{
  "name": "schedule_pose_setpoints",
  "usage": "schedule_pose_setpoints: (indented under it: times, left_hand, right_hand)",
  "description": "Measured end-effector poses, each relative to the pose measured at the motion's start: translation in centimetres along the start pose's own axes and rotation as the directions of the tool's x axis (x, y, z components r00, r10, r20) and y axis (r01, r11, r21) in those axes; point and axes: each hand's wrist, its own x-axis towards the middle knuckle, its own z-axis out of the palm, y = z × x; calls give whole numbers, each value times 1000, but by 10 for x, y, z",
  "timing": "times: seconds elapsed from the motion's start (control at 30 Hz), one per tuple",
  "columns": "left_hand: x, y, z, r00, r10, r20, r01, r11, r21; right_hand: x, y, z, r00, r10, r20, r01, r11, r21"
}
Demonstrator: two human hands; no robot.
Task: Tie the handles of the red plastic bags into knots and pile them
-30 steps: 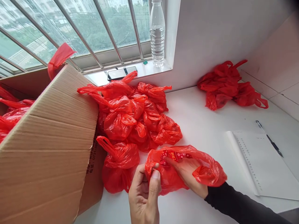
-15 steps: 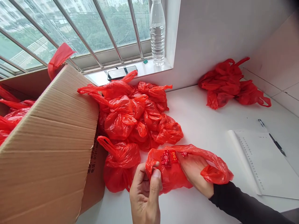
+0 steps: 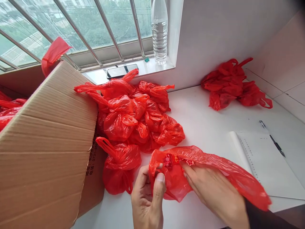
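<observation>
An untied red plastic bag (image 3: 209, 160) lies on its side with its mouth toward me. Small red wrapped packets (image 3: 168, 161), patterned and lettered in yellow, show inside it. At the bag's left edge, my left hand (image 3: 149, 198) is closed, pinching the film between thumb and fingers. My right hand (image 3: 209, 184) reaches into the mouth from the right with fingers stretched out, its fingertips beside the packets and partly covered. One side of the bag drapes over the back of that hand and wrist. A tied red bag (image 3: 121, 168) stands just left of my left hand.
At left, a cardboard box (image 3: 52, 136) holds more red bags. Several tied bags (image 3: 140, 117) are heaped beside it. Other red bags (image 3: 228, 84) lie by the wall. A notebook (image 3: 269, 165) and pen (image 3: 274, 141) are at right. A bottle (image 3: 159, 38) and phone (image 3: 122, 70) rest on the windowsill.
The right side of the bag has stretched out to the right over my right wrist and forearm. More of my right hand shows, its wrist farther right and lower. My left hand keeps its pinch.
</observation>
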Motion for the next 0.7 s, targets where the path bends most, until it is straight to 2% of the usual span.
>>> schedule_pose_setpoints:
  times: [0.07,0.13,0.2,0.27,0.3,0.33,0.4,0.47,0.57,0.63,0.7]
  left_hand:
    - [0,4,-3,998,15,-56,-15,1000,-2]
    - [1,8,-9,997,71,-37,-71,997,12]
    - [3,12,-15,982,189,2,-188,979,72]
    - [5,16,-19,952,307,10,-305,943,135]
    - [5,17,-20,938,346,0,-342,928,144]
    - [5,19,-20,931,365,-8,-361,924,128]
    - [1,23,-17,931,366,11,-366,930,27]
    - [-6,27,-12,946,323,31,-319,944,-88]
    - [-16,33,-4,964,265,30,-257,953,-158]
    - [-20,38,0,964,264,31,-254,950,-180]
    - [-22,42,3,962,260,87,-242,954,-179]
  right_hand:
    - [-13,-3,-26,986,-165,33,165,986,0]
    - [-26,1,-50,955,-296,17,293,950,110]
    - [-34,13,-68,963,-223,-154,243,962,128]
    - [-36,31,-77,933,-82,-352,106,993,51]
    - [-34,39,-78,917,-13,-399,24,999,22]
    - [-31,48,-78,912,55,-406,-49,999,25]
    - [-25,59,-78,930,179,-321,-154,983,101]
    - [-20,62,-80,944,227,-241,-186,965,184]
    - [-18,53,-92,925,288,-248,-227,942,249]
    - [-16,42,-103,915,301,-269,-218,929,300]
    - [-10,28,-112,940,203,-273,-99,931,351]
